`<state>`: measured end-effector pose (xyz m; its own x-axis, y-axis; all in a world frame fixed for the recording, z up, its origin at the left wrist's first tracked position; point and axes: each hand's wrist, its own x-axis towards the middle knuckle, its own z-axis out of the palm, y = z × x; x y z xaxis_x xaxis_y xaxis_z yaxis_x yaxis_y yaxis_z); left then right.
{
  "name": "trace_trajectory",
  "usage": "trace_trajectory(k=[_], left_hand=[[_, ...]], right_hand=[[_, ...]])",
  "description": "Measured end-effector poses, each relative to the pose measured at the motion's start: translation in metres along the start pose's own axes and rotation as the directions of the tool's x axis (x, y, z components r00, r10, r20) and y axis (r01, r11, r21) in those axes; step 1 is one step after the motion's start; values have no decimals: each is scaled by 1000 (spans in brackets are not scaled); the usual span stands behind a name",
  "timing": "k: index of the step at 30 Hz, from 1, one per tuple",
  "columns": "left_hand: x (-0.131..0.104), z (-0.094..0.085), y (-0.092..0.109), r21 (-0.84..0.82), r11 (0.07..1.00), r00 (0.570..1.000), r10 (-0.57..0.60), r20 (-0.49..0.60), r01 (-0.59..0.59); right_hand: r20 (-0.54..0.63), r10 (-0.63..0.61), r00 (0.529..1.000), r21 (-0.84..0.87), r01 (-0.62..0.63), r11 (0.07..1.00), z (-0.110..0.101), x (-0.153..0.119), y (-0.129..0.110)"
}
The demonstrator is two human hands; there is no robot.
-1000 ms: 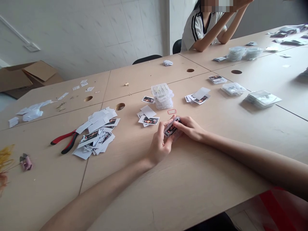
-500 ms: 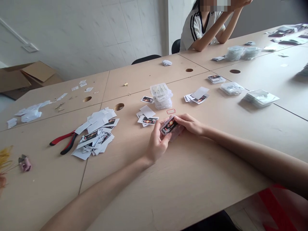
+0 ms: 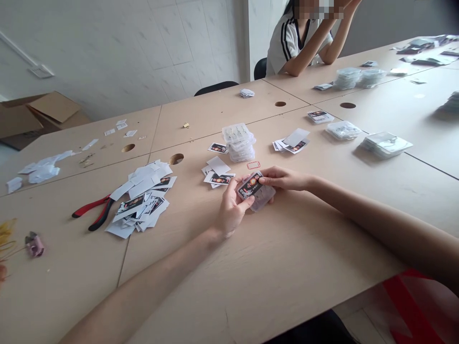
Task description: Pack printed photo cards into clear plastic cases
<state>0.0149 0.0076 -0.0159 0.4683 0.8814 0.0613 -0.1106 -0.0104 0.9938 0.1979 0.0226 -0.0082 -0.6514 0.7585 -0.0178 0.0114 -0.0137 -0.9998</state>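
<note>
A clear plastic box (image 3: 264, 198) with a black printed card (image 3: 250, 186) on its upper left part is between my hands, above the table. My left hand (image 3: 232, 206) is closed round the box's left side, thumb on the card's lower edge. My right hand (image 3: 281, 178) grips the far right side, its thumb on the card's right end. Whether the card lies inside or on top of the box I cannot tell. Just beyond are a red-edged rectangular piece (image 3: 253, 165), a stack of clear boxes (image 3: 239, 142) and a small pile of cards (image 3: 217, 172).
Left of my hands lie a heap of cards (image 3: 143, 200), red-and-black-handled pliers (image 3: 93, 212) and a small pink-handled cutter (image 3: 35, 244). More cards (image 3: 292, 142) and filled clear boxes (image 3: 385, 144) stand to the right. Another person (image 3: 296, 45) sits across the table (image 3: 287, 267).
My right thumb and the box have shifted slightly, and more of the card's print and the box's clear lower part show. Both hands keep their hold. The view has moved a little.
</note>
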Motion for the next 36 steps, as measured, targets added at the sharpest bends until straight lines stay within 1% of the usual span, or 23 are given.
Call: trace_trajectory(k=[4, 7, 11, 14, 17, 19, 24, 28, 30, 32, 34, 36], left_hand=[[-1, 0, 0, -11, 1000, 999, -10, 45, 10], [-3, 0, 2, -6, 1000, 997, -7, 71, 7], [-4, 0, 1, 48, 999, 996, -12, 91, 8], [-5, 0, 0, 88, 996, 991, 20, 133, -32], [-6, 0, -1, 97, 994, 983, 36, 182, -54], [-7, 0, -1, 115, 992, 980, 27, 197, -50], [-8, 0, -2, 166, 986, 976, -5, 217, -32], [-9, 2, -1, 150, 988, 967, -9, 256, -30], [-9, 3, 0, 139, 990, 962, -3, 273, -36], [-10, 3, 0, 157, 986, 961, 15, 276, -60], [-10, 3, 1, 194, 977, 960, 32, 278, -89], [-11, 2, 2, 217, 969, 955, 48, 292, -115]], right_hand=[[92, 15, 996, 48, -19, 999, -5, -1, 2], [108, 10, 994, 24, -13, 1000, -8, -1, 3], [70, 27, 997, -23, -25, 999, -7, -1, 3], [42, 40, 998, -74, -37, 997, -6, -1, 3], [12, 13, 1000, -124, -11, 992, -5, -1, 3], [-9, 1, 1000, -160, -2, 987, -3, -1, 3], [-96, 31, 995, -261, -55, 964, 2, -1, 0], [-156, 35, 987, -303, -82, 949, 6, 0, 1], [-179, 16, 984, -327, -74, 942, 9, 1, 2], [-201, -45, 979, -376, -34, 926, 12, 2, 4], [-236, -125, 964, -452, 5, 892, 17, 3, 5], [-281, -182, 942, -526, 7, 851, 21, 3, 6]])
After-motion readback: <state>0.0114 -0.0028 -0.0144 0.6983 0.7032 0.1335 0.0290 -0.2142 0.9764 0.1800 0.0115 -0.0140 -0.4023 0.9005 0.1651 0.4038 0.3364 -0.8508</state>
